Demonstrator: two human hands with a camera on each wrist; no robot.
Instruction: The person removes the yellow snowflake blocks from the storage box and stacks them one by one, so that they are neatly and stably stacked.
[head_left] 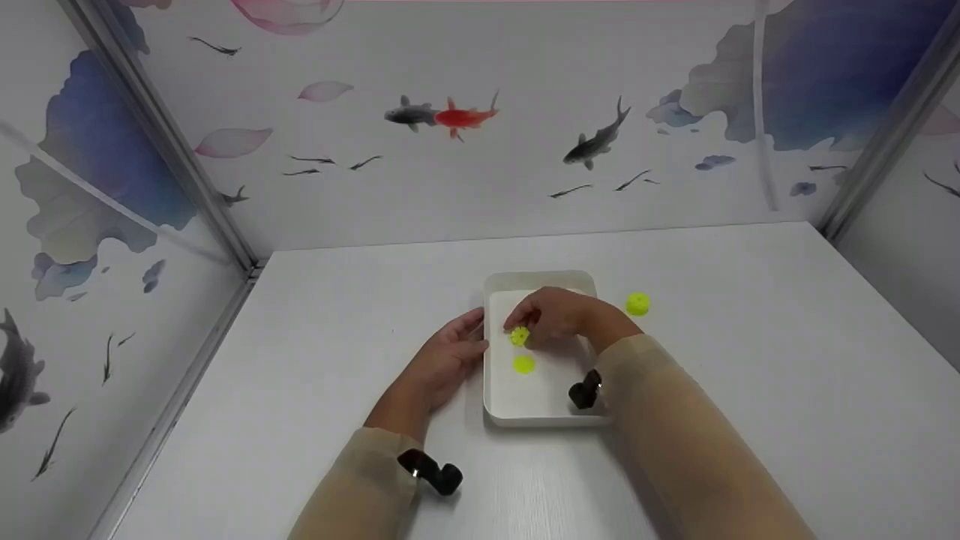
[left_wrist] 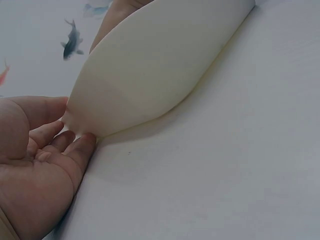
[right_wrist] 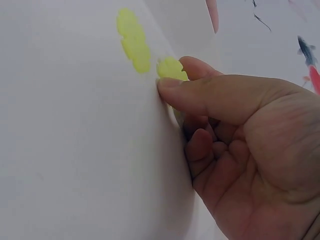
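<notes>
A white rectangular tray stands on the table. Over its inside, my right hand pinches a small yellow scalloped, flower-like piece between thumb and fingers. In the right wrist view the thumb lies across the front of that piece, hiding part of it. Another yellow piece lies on the tray floor, just nearer to me. My left hand is at the tray's left side, its fingertips touching the outer wall and the thumb close to the rim in the left wrist view.
Right of the tray, on the white table, sits one more yellow piece, close to my right forearm. Panels printed with fish and petals wall in the table at the back and both sides. A black wrist camera is on each sleeve.
</notes>
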